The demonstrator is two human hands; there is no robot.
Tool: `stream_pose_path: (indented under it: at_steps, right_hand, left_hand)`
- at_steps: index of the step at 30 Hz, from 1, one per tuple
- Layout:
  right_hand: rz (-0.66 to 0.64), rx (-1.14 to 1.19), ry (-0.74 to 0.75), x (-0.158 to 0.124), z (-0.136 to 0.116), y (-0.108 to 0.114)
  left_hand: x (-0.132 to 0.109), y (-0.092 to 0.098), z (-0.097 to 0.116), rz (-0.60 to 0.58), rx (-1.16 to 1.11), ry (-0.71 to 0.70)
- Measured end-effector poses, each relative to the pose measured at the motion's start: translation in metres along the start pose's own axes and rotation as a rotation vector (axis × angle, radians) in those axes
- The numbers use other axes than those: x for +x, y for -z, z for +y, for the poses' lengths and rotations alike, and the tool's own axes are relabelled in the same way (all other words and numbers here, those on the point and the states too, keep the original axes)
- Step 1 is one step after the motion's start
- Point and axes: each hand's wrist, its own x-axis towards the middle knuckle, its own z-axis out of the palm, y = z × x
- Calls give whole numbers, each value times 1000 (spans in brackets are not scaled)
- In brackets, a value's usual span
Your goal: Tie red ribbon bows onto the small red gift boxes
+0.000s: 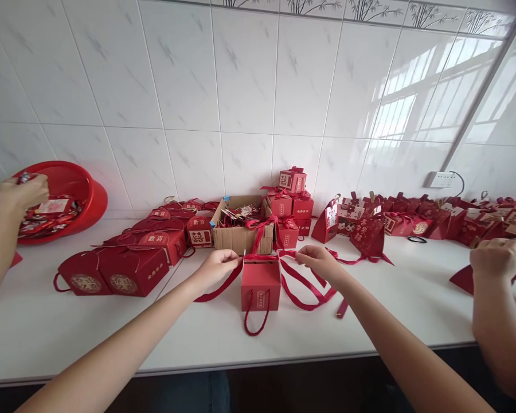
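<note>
A small red gift box [261, 284] stands upright on the white table in front of me, its twisted cord handle hanging down the near side. A red ribbon [303, 302] runs across its top and trails in loops to both sides. At the box's left, my left hand [218, 265] pinches the ribbon. My right hand [319, 262], to the right of the box, has its fingers closed on the ribbon's other side. Behind the box is an open cardboard carton [243, 238] holding small red and white pieces.
Finished-looking red boxes [133, 252] line the left. More are stacked [290, 201] behind, and triangular ones [370, 229] stand at right. A red basin [97, 198] of packets is far left. Co-workers' hands [19, 198] work at both sides. A socket strip [439, 179] is on the wall.
</note>
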Motion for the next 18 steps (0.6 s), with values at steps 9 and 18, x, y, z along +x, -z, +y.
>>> stream_pose_path:
  at_steps: [9, 18]
  right_hand:
    - [-117, 190, -159, 7, -5, 23]
    - [-176, 540, -191, 6, -4, 31]
  left_hand:
    - [10, 35, 8, -26, 358, -53]
    - [5, 91, 22, -226, 155, 83]
